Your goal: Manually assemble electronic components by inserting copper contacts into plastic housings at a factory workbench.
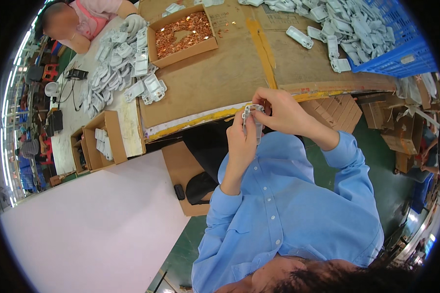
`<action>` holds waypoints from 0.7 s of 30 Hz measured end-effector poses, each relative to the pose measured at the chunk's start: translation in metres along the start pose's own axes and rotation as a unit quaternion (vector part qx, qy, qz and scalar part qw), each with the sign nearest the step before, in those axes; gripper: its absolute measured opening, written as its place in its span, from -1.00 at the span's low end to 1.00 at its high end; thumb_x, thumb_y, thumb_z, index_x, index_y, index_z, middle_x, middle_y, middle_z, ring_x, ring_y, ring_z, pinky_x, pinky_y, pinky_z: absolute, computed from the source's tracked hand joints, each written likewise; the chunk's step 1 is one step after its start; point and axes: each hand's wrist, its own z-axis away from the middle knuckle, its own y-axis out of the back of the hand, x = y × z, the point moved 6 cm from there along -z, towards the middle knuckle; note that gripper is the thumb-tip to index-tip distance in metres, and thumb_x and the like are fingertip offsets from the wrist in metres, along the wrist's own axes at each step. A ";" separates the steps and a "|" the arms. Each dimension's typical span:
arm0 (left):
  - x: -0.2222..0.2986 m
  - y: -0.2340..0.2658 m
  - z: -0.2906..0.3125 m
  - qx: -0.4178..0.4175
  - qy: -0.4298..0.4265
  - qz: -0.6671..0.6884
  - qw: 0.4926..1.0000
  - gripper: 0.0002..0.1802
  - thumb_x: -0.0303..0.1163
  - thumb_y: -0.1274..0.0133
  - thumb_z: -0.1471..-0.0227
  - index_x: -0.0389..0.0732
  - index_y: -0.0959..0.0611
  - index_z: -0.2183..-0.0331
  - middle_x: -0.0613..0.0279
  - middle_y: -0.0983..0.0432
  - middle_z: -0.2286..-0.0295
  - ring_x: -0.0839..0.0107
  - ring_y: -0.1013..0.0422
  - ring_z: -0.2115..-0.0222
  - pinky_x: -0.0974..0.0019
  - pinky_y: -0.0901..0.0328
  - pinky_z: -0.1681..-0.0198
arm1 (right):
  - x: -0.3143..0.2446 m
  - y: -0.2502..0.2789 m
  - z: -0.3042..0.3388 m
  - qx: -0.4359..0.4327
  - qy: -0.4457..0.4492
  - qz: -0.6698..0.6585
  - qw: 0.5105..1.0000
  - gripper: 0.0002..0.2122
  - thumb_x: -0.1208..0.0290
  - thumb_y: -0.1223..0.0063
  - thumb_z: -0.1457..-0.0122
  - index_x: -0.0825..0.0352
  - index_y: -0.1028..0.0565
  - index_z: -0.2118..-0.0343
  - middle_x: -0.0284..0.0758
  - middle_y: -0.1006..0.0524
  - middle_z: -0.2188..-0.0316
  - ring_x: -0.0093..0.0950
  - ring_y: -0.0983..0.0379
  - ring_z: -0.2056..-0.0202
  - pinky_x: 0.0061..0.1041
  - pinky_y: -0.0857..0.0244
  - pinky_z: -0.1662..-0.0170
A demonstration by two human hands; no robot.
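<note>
Just off the table's front edge, I hold up a small grey-white plastic housing (259,131). My left hand (243,138) grips its near side, with the thumb along its face. My right hand (280,111) is closed at the housing's upper end, fingertips pressed there; any small part between them is too small to make out. Beyond my hands, a shallow cardboard box (185,57) holds many small copper-coloured metal pieces (181,35). Similar plastic housings lie in a heap (113,68) to its left and in another heap (359,30) at the far right.
A blue plastic crate (401,56) lies tipped at the right, beside the heap. Across the table at far left sits a person wearing a white glove (134,23). A cardboard box (113,141) with housings stands at the left. A large white board (88,219) lies at lower left.
</note>
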 end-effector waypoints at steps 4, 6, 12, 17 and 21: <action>0.004 0.001 0.001 0.006 0.008 -0.011 1.000 -0.75 -0.37 0.18 -0.26 -0.33 -0.52 0.21 0.22 -0.56 0.51 0.55 -0.49 0.54 0.47 -0.38 0.48 | -0.002 0.002 -0.003 -0.006 0.002 -0.007 1.000 -0.84 0.45 -0.16 -0.02 0.40 -0.43 0.43 -0.30 -0.45 0.65 -0.50 -0.39 0.58 -0.49 -0.26 0.49; 0.005 0.001 0.001 0.005 -0.002 -0.024 1.000 -0.75 -0.37 0.18 -0.25 -0.33 -0.52 0.22 0.23 -0.56 0.52 0.55 -0.49 0.54 0.47 -0.37 0.48 | -0.003 0.003 -0.004 -0.020 -0.013 -0.008 1.000 -0.83 0.40 -0.15 -0.01 0.39 -0.44 0.44 -0.24 -0.48 0.61 -0.36 -0.44 0.53 -0.40 -0.30 0.45; 0.001 0.000 0.003 -0.002 0.019 -0.016 1.000 -0.74 -0.36 0.19 -0.25 -0.33 -0.52 0.24 0.22 -0.55 0.54 0.55 -0.49 0.56 0.47 -0.37 0.50 | 0.002 -0.002 -0.003 -0.014 -0.002 -0.003 1.000 -0.84 0.45 -0.17 0.00 0.39 -0.42 0.48 -0.31 -0.44 0.67 -0.50 -0.39 0.61 -0.49 -0.25 0.52; -0.001 0.001 0.002 0.006 0.009 -0.024 1.000 -0.74 -0.36 0.17 -0.24 -0.32 -0.54 0.21 0.23 -0.55 0.54 0.56 -0.48 0.56 0.47 -0.37 0.50 | 0.003 -0.003 -0.002 -0.017 -0.001 0.015 1.000 -0.85 0.45 -0.17 0.00 0.38 -0.43 0.46 -0.30 -0.44 0.67 -0.49 -0.40 0.60 -0.48 -0.26 0.51; -0.006 0.003 -0.001 0.011 0.018 -0.002 1.000 -0.75 -0.36 0.15 -0.24 -0.32 -0.54 0.21 0.25 -0.55 0.52 0.57 -0.47 0.55 0.48 -0.36 0.50 | 0.005 -0.003 -0.002 -0.016 0.006 -0.002 1.000 -0.84 0.45 -0.16 -0.01 0.38 -0.43 0.42 -0.27 -0.45 0.63 -0.43 -0.41 0.57 -0.44 -0.27 0.48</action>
